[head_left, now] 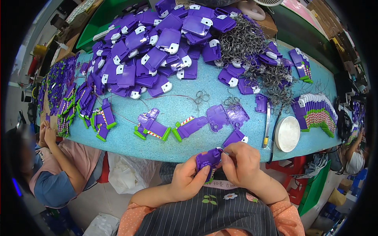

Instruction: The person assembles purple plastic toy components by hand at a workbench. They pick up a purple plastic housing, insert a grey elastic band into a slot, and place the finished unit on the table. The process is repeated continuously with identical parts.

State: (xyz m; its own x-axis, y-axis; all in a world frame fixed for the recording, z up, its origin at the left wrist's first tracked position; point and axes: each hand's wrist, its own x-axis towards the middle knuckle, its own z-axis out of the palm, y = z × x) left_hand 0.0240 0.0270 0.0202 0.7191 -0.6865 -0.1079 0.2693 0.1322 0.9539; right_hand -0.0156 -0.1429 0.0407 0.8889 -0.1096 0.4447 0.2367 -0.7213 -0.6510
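Observation:
My left hand (pixel 186 177) grips a purple plastic toy part (pixel 208 158), close to my body at the table's front edge. Its moulded inner side faces up, and a bit of green shows below it. With fingers closed, my right hand (pixel 241 160) pinches at the part's upper right corner; what lies between those fingertips is too small to make out. Just beyond my hands lies a purple piece with a white corner (pixel 235 137). Farther off are open purple shells (pixel 217 118) and two purple pieces with green ends and striped strips, a winged one (pixel 156 129) and another (pixel 189 129).
Purple housings (pixel 157 59) are heaped across the back of the blue table (pixel 173 103). Tangled dark wire coils (pixel 242 41) lie at the back right. Toward the right are a white dish (pixel 287 134), a knife-like tool (pixel 266 128) and stacked purple-green parts (pixel 317 114). A co-worker (pixel 59 165) sits left.

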